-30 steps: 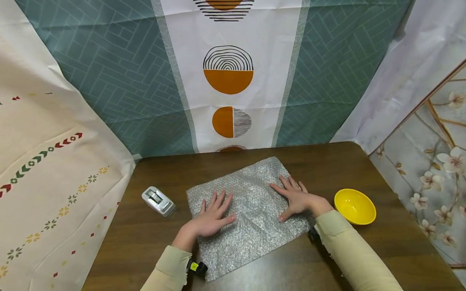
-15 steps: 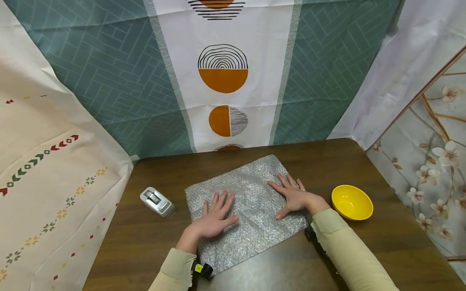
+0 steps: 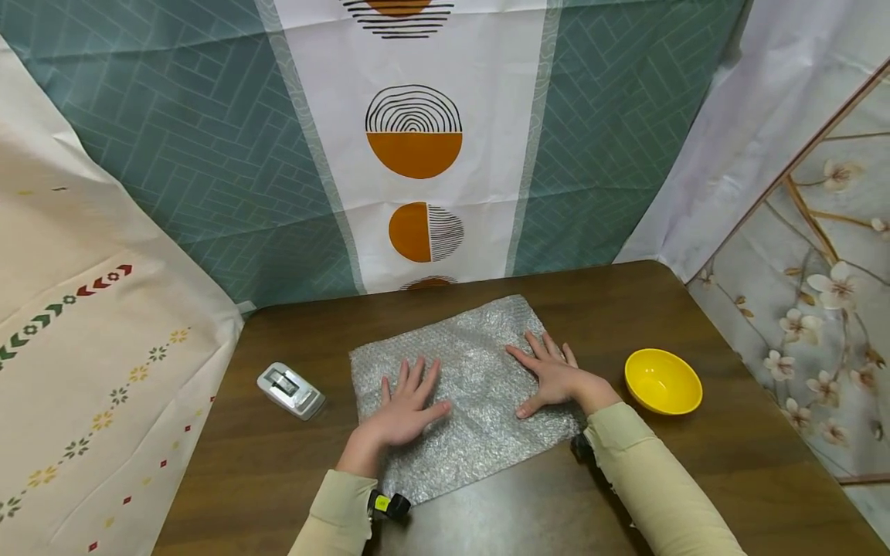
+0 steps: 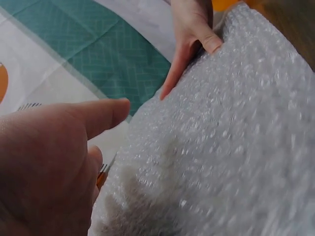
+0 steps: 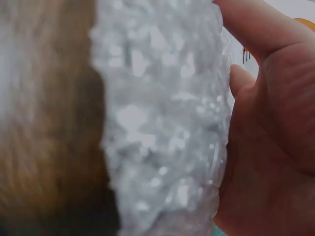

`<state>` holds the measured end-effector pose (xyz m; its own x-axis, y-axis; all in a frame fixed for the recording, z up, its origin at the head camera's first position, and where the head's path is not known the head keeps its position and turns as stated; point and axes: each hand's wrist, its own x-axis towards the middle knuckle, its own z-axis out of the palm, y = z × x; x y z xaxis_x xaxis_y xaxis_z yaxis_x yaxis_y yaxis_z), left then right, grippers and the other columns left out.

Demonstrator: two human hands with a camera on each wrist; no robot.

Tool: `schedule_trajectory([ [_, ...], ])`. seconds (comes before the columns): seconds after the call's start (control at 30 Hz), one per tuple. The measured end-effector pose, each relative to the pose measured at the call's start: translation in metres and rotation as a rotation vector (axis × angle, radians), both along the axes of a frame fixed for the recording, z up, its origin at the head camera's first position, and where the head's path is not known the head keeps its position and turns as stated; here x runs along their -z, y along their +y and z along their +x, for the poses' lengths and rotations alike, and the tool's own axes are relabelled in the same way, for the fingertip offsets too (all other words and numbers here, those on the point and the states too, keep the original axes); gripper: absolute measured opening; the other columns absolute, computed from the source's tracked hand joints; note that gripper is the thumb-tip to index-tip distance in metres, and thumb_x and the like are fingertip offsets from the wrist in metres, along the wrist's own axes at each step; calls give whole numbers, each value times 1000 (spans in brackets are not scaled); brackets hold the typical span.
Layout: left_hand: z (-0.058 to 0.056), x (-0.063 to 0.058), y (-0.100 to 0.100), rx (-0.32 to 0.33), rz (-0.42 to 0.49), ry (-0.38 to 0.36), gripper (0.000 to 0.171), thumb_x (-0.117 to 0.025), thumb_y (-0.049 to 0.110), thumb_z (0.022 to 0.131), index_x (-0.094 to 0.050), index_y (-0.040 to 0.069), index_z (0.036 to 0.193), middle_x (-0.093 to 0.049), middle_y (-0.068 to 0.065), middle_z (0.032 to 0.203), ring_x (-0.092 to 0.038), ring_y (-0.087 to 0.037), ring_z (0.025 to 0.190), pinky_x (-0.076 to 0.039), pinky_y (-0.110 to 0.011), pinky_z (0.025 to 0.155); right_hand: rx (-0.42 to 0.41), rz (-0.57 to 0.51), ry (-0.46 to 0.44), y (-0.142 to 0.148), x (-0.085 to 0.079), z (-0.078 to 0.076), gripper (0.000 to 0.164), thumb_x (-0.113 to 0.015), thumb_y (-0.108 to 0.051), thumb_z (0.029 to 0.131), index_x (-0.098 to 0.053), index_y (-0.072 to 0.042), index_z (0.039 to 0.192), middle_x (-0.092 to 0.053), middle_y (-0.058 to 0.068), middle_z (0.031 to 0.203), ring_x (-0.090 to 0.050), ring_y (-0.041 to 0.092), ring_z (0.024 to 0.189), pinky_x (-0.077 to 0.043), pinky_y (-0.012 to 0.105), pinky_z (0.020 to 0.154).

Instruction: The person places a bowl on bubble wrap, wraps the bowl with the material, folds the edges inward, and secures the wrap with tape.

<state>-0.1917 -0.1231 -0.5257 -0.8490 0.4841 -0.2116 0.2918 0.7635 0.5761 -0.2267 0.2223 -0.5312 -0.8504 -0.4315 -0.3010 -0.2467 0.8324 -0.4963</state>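
A silvery, see-through sheet of bubble wrap [image 3: 473,386] lies at a slant on the brown table, its surface slightly rumpled. Over its left part my left hand [image 3: 399,417] is spread, fingers straight and thumb pointing right. On the right part my right hand [image 3: 556,378] lies with fingers splayed toward the far edge. Close up in the left wrist view, the bubbles of the bubble wrap [image 4: 236,128] show beside my left thumb. The right wrist view has the bubble wrap [image 5: 162,118] right along my right palm [image 5: 275,118].
A yellow bowl [image 3: 663,382] stands to the right, near my right sleeve. At the left lies a white and grey handheld device [image 3: 290,390] with a dark window. The wooden table [image 3: 278,479] meets a patterned cloth [image 3: 431,154] at its back edge.
The whole head view has shifted slightly left. My left hand has edged a little to the right relative to the bubble wrap; the right hand stays in place on it.
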Motion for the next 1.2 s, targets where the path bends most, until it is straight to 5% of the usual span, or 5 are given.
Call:
schedule_trajectory([
  [0.73,-8,13,8,-44,-21,37,91,-55,60,106,-13,16,174,5,-20,178,17,-46,160,19,-74,117,174,12,-41,-5,10,17,137,-87,-76,70,-16,-23,174,22,26,173,26,51,156,16,78,115],
  [1.2,-15,26,-2,9,30,27,104,-69,60,97,-15,14,173,7,-19,178,19,-44,160,19,-77,114,125,-20,-42,12,12,21,139,-89,-75,67,-16,-23,174,22,27,173,22,50,158,13,75,118],
])
